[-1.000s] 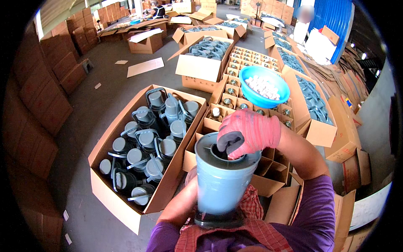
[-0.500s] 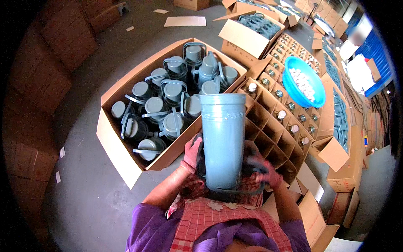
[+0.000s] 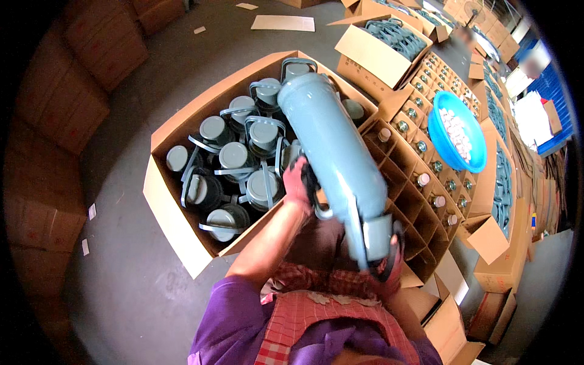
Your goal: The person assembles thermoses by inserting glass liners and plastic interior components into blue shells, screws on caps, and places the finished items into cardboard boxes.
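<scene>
A blue-grey thermos flask is in front of me, tilted with its base toward the far left and its capped end toward my right side. My left hand, in a pink and black glove, grips the flask's side near the handle. At the capped end, my gloved right hand is closed around the cap, its fingers partly hidden. Beyond the flask stands an open carton packed with several similar flasks, upright with caps and handles on top.
To the right, a divided carton holds several glass bottle-like liners, some with pale stoppers. A blue basin of small whitish pieces rests on it. Another carton of blue-grey parts stands behind. Stacked boxes line the left.
The flask has swung from upright to slanted, its base moving farther away and its capped end coming into view. My right hand has closed on the cap; my left hand has moved farther forward.
</scene>
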`<state>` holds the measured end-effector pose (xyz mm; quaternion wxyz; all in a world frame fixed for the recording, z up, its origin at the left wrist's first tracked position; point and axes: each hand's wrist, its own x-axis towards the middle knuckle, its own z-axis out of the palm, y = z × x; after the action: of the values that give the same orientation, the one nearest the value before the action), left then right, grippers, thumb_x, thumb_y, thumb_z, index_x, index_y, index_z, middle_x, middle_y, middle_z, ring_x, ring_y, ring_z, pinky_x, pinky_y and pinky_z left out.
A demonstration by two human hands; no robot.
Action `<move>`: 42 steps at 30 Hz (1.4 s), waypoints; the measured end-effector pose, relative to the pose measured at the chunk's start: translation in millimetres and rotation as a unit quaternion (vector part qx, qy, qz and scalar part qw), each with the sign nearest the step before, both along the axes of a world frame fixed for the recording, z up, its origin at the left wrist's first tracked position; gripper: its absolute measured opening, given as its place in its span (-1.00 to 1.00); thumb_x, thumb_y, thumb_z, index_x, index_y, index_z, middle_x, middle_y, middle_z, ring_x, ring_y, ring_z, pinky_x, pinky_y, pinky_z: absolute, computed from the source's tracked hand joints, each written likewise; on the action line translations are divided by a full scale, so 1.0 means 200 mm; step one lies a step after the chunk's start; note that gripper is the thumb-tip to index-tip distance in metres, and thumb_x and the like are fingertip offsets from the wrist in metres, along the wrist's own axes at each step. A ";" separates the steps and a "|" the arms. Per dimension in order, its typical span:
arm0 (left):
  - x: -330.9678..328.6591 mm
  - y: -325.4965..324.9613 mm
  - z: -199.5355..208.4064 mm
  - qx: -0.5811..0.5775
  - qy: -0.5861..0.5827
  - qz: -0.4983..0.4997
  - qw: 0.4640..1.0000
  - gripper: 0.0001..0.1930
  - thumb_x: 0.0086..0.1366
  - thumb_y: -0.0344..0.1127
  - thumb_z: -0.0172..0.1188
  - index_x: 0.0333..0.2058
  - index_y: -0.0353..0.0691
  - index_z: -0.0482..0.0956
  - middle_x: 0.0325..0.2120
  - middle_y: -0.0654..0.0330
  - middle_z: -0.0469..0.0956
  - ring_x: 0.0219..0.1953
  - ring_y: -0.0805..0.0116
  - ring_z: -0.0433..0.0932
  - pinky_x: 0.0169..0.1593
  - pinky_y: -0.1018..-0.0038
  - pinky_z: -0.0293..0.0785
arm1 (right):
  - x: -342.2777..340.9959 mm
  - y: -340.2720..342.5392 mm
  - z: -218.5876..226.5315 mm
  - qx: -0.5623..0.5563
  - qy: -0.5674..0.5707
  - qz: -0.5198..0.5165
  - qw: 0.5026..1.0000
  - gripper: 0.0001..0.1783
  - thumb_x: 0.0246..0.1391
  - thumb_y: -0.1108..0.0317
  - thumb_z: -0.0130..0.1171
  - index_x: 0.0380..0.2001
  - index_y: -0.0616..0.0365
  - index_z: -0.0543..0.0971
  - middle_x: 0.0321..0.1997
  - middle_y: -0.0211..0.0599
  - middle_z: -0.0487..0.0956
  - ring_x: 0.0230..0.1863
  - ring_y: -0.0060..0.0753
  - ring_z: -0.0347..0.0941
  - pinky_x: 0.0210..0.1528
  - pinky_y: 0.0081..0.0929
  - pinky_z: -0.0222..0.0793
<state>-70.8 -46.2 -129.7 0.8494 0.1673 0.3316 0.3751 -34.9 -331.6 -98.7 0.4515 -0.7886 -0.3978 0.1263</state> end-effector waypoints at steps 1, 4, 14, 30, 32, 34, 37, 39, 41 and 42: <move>0.03 0.13 -0.07 -0.002 0.059 -0.028 0.998 -0.80 0.21 -0.18 0.02 -0.35 -0.18 0.48 -0.53 0.26 0.48 -0.49 0.38 0.47 -0.41 0.46 0.42 | 0.04 0.14 0.10 0.023 -0.027 -0.009 0.999 -0.26 -0.13 0.35 0.13 0.19 0.14 0.17 0.15 0.12 0.23 0.15 0.11 0.19 0.15 -0.06 0.10; 0.18 0.28 0.01 -0.074 -0.028 -0.026 0.997 -0.77 0.20 -0.16 0.01 -0.29 -0.18 0.47 -0.42 0.18 0.52 -0.40 0.22 0.49 -0.27 0.23 0.47 | 0.28 0.63 0.36 0.048 -0.323 -0.006 0.945 -0.25 -0.14 0.45 0.09 0.21 0.08 0.15 0.14 0.14 0.23 0.13 0.16 0.21 0.13 -0.07 0.15; 0.34 0.56 -0.23 -0.138 -0.031 -0.151 0.978 -0.62 0.26 -0.10 -0.16 -0.15 -0.22 0.48 -0.22 0.08 0.53 -0.25 0.09 0.48 -0.13 0.20 0.40 | 0.56 1.79 0.50 -0.033 -0.453 0.007 0.891 -0.71 -0.08 0.33 0.10 -0.22 0.09 0.43 -0.09 -0.07 0.41 -0.03 0.00 0.32 -0.03 -0.18 0.33; 0.18 1.36 -0.17 0.653 0.668 -0.249 0.254 -0.48 -0.11 -0.29 0.20 -0.04 0.03 0.46 0.23 0.10 0.05 0.27 0.02 0.01 0.20 0.05 0.10 | 0.46 2.07 -0.55 -0.150 -0.357 0.230 0.893 -0.70 -0.01 0.37 -0.11 -0.20 0.12 0.49 0.03 -0.05 0.38 0.10 -0.03 0.24 0.08 -0.28 0.27; 0.20 1.38 -0.23 0.664 0.643 -0.182 0.337 -0.66 0.00 -0.32 0.13 -0.17 -0.05 0.53 0.18 0.12 0.15 0.22 0.04 0.11 0.10 0.19 0.30 | 0.49 2.01 -0.53 -0.151 -0.316 0.243 0.905 -0.69 -0.03 0.37 -0.07 -0.18 0.12 0.48 0.07 -0.07 0.36 0.13 -0.04 0.21 0.11 -0.26 0.25; 0.22 1.33 -0.09 0.652 0.639 -0.173 0.370 -0.75 0.06 -0.38 0.03 -0.23 -0.16 0.51 -0.01 0.14 0.37 0.04 0.11 0.34 -0.13 0.28 0.48 | 0.50 1.98 -0.52 -0.137 -0.299 0.242 0.913 -0.63 -0.10 0.30 0.07 -0.15 0.13 0.47 0.08 -0.07 0.35 0.14 -0.03 0.20 0.13 -0.26 0.23; 0.26 1.36 -0.09 0.677 0.650 -0.240 0.248 -0.63 0.09 -0.31 0.06 -0.07 -0.09 0.42 -0.07 0.13 0.42 0.01 0.12 0.36 -0.02 0.20 0.40 | 0.54 1.94 -0.47 -0.121 -0.292 0.239 0.918 -0.42 -0.26 0.14 0.28 -0.10 0.12 0.43 0.06 -0.07 0.36 0.14 -0.03 0.20 0.14 -0.28 0.20; 0.18 1.27 -0.06 0.664 0.661 -0.258 0.237 -0.49 0.04 -0.25 0.12 0.03 -0.04 0.33 -0.07 0.11 0.43 0.03 0.13 0.36 0.09 0.12 0.26 | 0.49 1.95 -0.46 -0.135 -0.296 0.258 0.909 -0.36 -0.21 0.09 0.27 -0.02 0.11 0.37 0.04 -0.12 0.37 0.14 -0.05 0.20 0.16 -0.27 0.17; 0.16 1.24 -0.12 0.656 0.672 -0.255 0.231 -0.22 -0.09 -0.18 0.23 0.18 0.04 0.15 -0.06 0.10 0.43 0.07 0.14 0.33 0.22 -0.01 -0.02 | 0.49 1.93 -0.44 -0.168 -0.264 0.250 0.916 -0.28 -0.19 0.04 0.25 0.07 0.06 0.30 0.08 -0.12 0.35 0.18 -0.06 0.17 0.19 -0.23 0.11; 0.17 1.23 -0.11 0.642 0.682 -0.268 0.227 -0.22 -0.07 -0.19 0.22 0.19 0.05 0.14 -0.06 0.10 0.43 0.07 0.15 0.33 0.22 0.00 -0.02 | 0.49 1.91 -0.46 -0.156 -0.262 0.248 0.920 -0.26 -0.19 0.05 0.25 0.08 0.07 0.29 0.10 -0.09 0.34 0.19 -0.04 0.15 0.21 -0.23 0.09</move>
<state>-36.6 199.5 -152.3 -0.0407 0.9275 0.3690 -0.0436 63.9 50.4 -190.9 0.1567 -0.7302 -0.6597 0.0841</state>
